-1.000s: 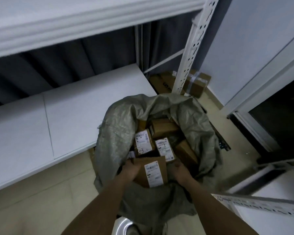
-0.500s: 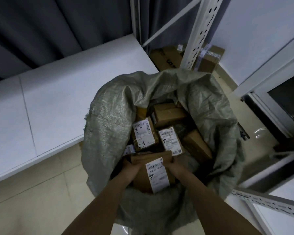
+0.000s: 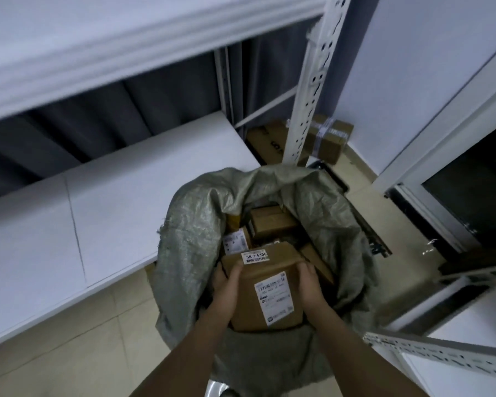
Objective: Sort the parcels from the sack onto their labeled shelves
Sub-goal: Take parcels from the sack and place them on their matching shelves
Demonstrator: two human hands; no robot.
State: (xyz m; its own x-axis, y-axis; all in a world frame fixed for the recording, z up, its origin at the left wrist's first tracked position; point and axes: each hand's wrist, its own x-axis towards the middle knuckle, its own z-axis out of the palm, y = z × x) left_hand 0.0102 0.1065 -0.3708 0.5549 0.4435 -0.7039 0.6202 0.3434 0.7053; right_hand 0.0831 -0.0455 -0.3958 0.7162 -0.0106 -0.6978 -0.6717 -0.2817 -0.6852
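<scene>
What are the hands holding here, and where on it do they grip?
A brown cardboard parcel, over the sack: left hand on its left side, right hand on its right side.

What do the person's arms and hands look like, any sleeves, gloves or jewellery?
Both forearms are bare up to the frame's bottom edge, with no sleeve showing. The left hand and right hand wear no gloves. No watch, bracelet or ring shows in this dim view.

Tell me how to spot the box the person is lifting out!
Find the big grey sack standing on the floor beside the white shelf. Over its open mouth, the left hand and right hand grip one brown box. Unlike the boxes deeper inside, it is uppermost and bears two white labels.
</scene>
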